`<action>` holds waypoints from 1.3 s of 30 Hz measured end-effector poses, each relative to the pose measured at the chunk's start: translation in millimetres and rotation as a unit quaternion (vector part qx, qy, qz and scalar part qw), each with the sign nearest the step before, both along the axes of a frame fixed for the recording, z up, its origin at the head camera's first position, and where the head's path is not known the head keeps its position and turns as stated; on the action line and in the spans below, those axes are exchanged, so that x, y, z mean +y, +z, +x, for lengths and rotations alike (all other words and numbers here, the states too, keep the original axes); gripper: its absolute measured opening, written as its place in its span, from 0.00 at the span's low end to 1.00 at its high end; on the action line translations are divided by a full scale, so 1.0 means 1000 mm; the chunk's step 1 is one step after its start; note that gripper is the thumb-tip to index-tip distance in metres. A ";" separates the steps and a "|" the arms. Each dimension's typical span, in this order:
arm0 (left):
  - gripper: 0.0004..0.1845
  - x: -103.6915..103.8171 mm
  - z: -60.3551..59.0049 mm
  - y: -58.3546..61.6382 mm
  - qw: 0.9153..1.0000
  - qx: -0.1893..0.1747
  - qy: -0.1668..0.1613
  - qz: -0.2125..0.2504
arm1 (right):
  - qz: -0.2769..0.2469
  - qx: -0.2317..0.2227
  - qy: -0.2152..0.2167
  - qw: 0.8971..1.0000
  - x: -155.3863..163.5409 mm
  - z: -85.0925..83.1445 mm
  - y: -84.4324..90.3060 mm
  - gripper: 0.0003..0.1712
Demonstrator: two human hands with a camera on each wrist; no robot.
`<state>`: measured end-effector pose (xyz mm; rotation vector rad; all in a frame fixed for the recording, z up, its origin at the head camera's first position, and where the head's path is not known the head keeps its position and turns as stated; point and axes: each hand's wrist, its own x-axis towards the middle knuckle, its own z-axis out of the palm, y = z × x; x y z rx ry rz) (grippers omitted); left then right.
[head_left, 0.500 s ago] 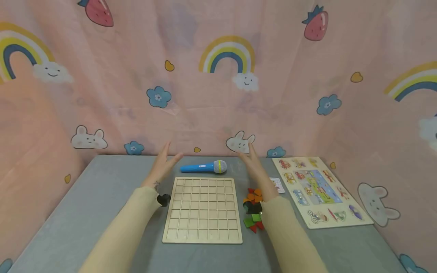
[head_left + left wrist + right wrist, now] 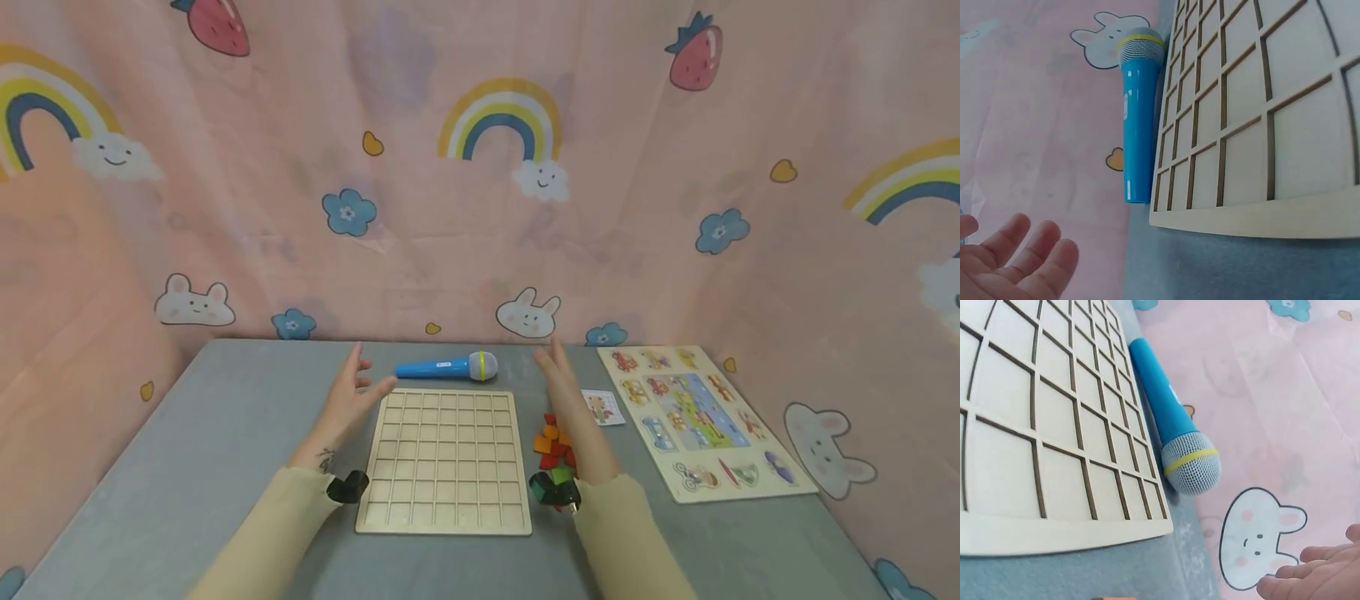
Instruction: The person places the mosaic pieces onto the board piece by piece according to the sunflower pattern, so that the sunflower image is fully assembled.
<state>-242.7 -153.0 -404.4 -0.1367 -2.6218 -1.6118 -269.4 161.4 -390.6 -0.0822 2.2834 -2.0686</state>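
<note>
Sleeves nearest, both hands empty with fingers spread. Left hand (image 2: 347, 398) hovers at the grid board's (image 2: 446, 460) left edge, right hand (image 2: 567, 392) over the coloured pieces (image 2: 553, 446). Microphone (image 2: 447, 367) lies beyond the board on the worktop (image 2: 225, 417), between the fingertips, untouched. Puzzle (image 2: 697, 417) far right.

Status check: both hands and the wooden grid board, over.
Left hand open, empty. Right hand open, empty. Wooden grid board flat between them, untouched. Toy microphone behind it; nothing blocking.
</note>
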 end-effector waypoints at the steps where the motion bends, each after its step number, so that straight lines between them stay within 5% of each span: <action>1: 0.47 0.000 0.003 0.000 1.000 -0.003 0.001 0.002 | -0.007 0.001 0.000 1.000 0.000 0.002 -0.001 0.40; 11: 0.46 -0.001 0.037 -0.005 0.998 -0.058 -0.022 -0.010 | -0.009 -0.020 -0.008 1.000 0.001 0.019 -0.018 0.41; 19: 0.49 0.000 0.059 -0.019 0.995 -0.094 -0.002 -0.041 | -0.057 -0.032 -0.015 0.998 0.001 0.029 -0.022 0.41; 30: 0.52 -0.004 0.068 -0.036 0.989 -0.137 -0.004 -0.049 | -0.064 -0.040 -0.023 0.997 0.004 0.038 -0.025 0.41; 39: 0.56 -0.006 0.076 -0.040 0.987 -0.143 -0.006 -0.079 | -0.010 -0.070 -0.108 0.992 0.016 0.040 -0.027 0.42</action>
